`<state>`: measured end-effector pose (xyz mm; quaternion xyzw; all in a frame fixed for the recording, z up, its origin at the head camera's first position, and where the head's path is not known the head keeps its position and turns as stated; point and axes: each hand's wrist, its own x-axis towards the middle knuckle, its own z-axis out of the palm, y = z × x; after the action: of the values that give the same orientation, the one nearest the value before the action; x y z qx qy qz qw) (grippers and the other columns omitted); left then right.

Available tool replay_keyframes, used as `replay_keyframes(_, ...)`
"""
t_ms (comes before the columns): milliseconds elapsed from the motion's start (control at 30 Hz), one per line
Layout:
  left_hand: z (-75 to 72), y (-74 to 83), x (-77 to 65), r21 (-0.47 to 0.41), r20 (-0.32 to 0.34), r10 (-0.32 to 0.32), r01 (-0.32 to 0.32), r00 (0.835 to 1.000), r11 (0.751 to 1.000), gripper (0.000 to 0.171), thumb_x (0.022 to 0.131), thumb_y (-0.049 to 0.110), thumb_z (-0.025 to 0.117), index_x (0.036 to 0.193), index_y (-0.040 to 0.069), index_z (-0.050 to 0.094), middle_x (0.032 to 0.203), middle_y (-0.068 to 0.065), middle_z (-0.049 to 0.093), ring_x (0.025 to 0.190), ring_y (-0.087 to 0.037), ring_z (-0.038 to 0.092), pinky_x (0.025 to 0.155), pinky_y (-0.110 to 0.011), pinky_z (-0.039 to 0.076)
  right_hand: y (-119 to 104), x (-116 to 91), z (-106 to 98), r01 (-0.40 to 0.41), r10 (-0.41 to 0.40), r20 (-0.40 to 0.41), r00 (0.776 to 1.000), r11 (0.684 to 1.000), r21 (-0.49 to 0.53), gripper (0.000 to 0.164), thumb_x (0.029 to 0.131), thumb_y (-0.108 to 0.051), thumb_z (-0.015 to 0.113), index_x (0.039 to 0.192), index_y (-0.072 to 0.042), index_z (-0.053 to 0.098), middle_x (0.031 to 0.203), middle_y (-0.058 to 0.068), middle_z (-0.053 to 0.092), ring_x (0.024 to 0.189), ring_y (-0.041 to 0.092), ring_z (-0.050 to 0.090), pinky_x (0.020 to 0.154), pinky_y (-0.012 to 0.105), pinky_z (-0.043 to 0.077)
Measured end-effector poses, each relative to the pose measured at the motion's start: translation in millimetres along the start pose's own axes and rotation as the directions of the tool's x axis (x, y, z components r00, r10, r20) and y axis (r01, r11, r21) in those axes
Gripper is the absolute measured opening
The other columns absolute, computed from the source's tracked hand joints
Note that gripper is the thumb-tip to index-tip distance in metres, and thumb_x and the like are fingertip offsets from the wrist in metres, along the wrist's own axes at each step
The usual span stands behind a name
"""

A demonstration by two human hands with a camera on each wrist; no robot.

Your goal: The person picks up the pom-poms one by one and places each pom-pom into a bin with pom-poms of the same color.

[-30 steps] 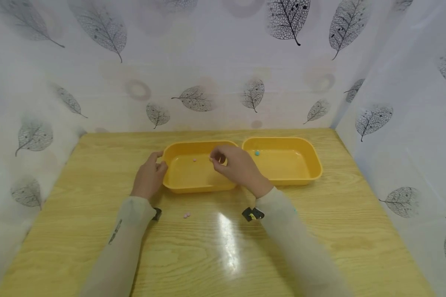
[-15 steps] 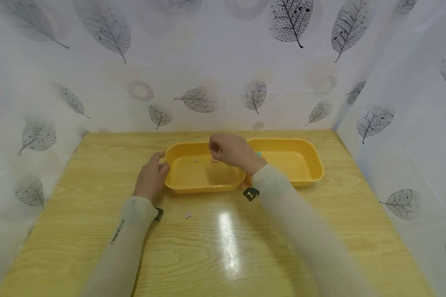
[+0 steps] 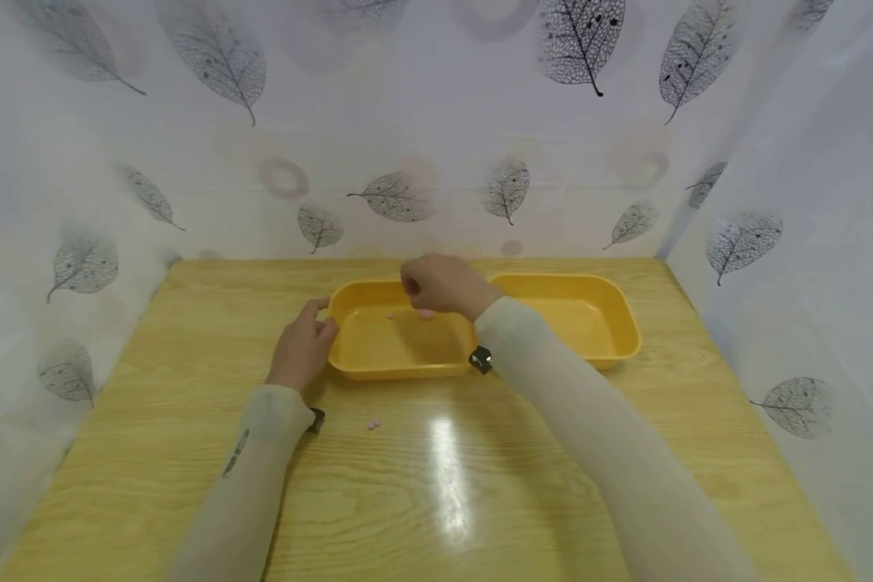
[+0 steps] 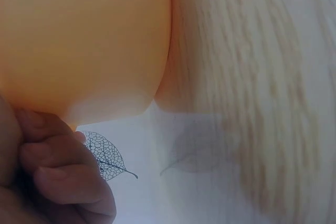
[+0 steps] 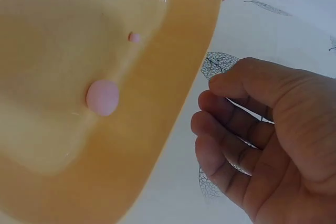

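Head view alone is showing right tray [image 3: 567,319]. Left hand [image 3: 301,345] is touching left tray [image 3: 374,347], grip unclear; right hand [image 3: 446,284] curling loosely.

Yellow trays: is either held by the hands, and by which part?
The right hand holds nothing. The left hand touches the left tray at its left end; whether it grips there cannot be told.

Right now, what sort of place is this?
Probably an improvised tabletop work booth: a pale yellow wood-grain table, white sheeting printed with dark skeleton leaves behind it and on both sides, and two yellow rounded-rectangular trays, apparently plastic.
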<state>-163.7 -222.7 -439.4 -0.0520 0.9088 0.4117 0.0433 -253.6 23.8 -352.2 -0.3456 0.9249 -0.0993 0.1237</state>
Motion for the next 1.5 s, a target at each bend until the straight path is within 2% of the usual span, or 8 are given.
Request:
replay_keyframes(200,0.9,-0.8,1.5,-0.006,0.005,-0.02,0.02,1.0,1.0,0.055,0.108,0.029,0.038,0.16,0.011,0.034,0.139,-0.025,0.062,0.113,-0.037,0.064,0.099,-0.053,0.051,-9,9,4,0.035,-0.029,0.092,0.995,0.997,-0.071,0.011,0.088,-0.003,0.064,0.09,-0.013,0.06,0.089,0.001,0.062,0.08,0.018,0.052,0.073,0.032,0.046)
replay_keyframes(500,0.0,-3.3,4.4,-0.003,0.011,-0.018,0.018,1.0,1.0,0.055,0.108,0.03,0.038,0.16,0.012,0.034,0.138,-0.024,0.063,0.11,-0.035,0.065,0.097,-0.052,0.051,-10,28,19,0.035,-0.012,0.132,0.991,0.984,-0.174,0.009,0.093,-0.014,0.067,0.088,-0.015,0.061,0.091,0.0,0.065,0.082,0.017,0.056,0.074,0.033,0.049)
replay_keyframes(667,-0.3,-2.8,3.8,0.005,0.008,-0.011,0.011,1.0,1.0,0.054,0.108,0.029,0.038,0.16,0.012,0.034,0.137,-0.024,0.063,0.111,-0.035,0.065,0.098,-0.052,0.051,-7,33,25,0.036,-0.008,0.163,0.987,0.984,-0.173,0.009,0.098,-0.019,0.067,0.092,-0.013,0.066,0.095,0.002,0.068,0.085,0.018,0.058,0.076,0.035,0.052)
replay_keyframes(800,0.3,-2.1,3.4,0.003,0.006,-0.016,0.016,1.0,1.0,0.054,0.108,0.029,0.038,0.159,0.012,0.035,0.137,-0.023,0.063,0.11,-0.035,0.065,0.098,-0.052,0.051,-8,32,27,0.025,0.005,0.19,0.982,0.988,-0.153,0.004,0.095,-0.01,0.064,0.094,-0.014,0.066,0.094,0.0,0.067,0.084,0.017,0.058,0.075,0.034,0.051)
replay_keyframes(967,0.6,-1.6,3.7,-0.002,0.005,-0.014,0.014,1.0,1.0,0.053,0.108,0.029,0.038,0.159,0.011,0.035,0.137,-0.023,0.063,0.111,-0.035,0.064,0.1,-0.053,0.05,-8,32,28,0.016,0.014,0.217,0.976,0.991,-0.136,0.017,0.086,0.001,0.058,0.083,-0.016,0.059,0.082,-0.002,0.06,0.075,0.015,0.051,0.065,0.03,0.044)
replay_keyframes(1233,-0.4,-1.0,3.3,-0.003,0.009,-0.015,0.015,1.0,1.0,0.055,0.108,0.029,0.037,0.159,0.01,0.034,0.139,-0.024,0.062,0.116,-0.036,0.063,0.104,-0.054,0.048,-11,30,27,0.022,0.012,0.29,0.957,0.993,-0.116,0.028,0.086,0.005,0.057,0.07,-0.017,0.049,0.071,-0.002,0.047,0.067,0.013,0.038,0.06,0.028,0.034)
replay_keyframes(1400,-0.3,-0.9,3.2,-0.007,0.011,-0.014,0.014,1.0,1.0,0.055,0.108,0.029,0.038,0.159,0.01,0.034,0.141,-0.024,0.061,0.122,-0.038,0.062,0.105,-0.055,0.047,-13,27,26,0.029,0.007,0.31,0.951,0.993,-0.111,0.029,0.087,0.004,0.061,0.07,-0.019,0.054,0.075,-0.005,0.052,0.068,0.011,0.043,0.062,0.026,0.038)
replay_keyframes(1500,-0.2,-1.2,3.1,-0.005,0.009,-0.016,0.016,1.0,1.0,0.055,0.108,0.029,0.038,0.159,0.011,0.034,0.141,-0.024,0.061,0.121,-0.037,0.062,0.105,-0.054,0.048,-14,27,25,0.025,0.01,0.321,0.947,0.994,-0.105,0.033,0.087,0.005,0.06,0.067,-0.019,0.051,0.07,-0.005,0.047,0.064,0.011,0.039,0.059,0.026,0.035)
